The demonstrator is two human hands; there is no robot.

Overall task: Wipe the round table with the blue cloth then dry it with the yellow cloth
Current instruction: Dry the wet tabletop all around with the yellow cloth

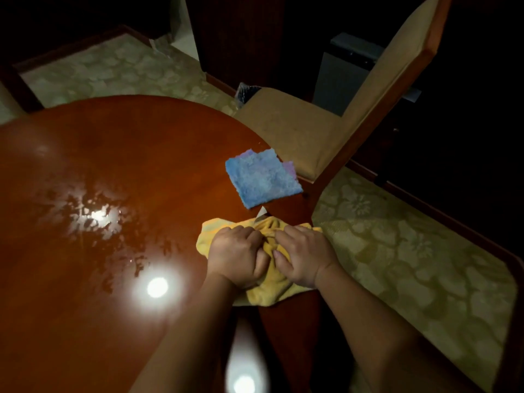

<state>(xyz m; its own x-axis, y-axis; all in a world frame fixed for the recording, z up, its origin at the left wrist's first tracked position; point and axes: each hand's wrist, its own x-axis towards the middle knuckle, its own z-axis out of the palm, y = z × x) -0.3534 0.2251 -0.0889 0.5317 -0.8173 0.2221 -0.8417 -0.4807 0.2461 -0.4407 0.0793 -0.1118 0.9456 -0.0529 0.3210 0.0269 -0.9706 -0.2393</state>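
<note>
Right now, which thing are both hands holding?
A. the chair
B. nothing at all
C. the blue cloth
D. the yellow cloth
D: the left hand and the right hand are both bunched into the yellow cloth at the edge of the round table, while the blue cloth lies flat by itself farther along the edge, next to the chair.

Two bare forearms reach in from the near edge — no sleeves, watch or rings on the left hand (pixel 236 255) or right hand (pixel 304 255).
</note>
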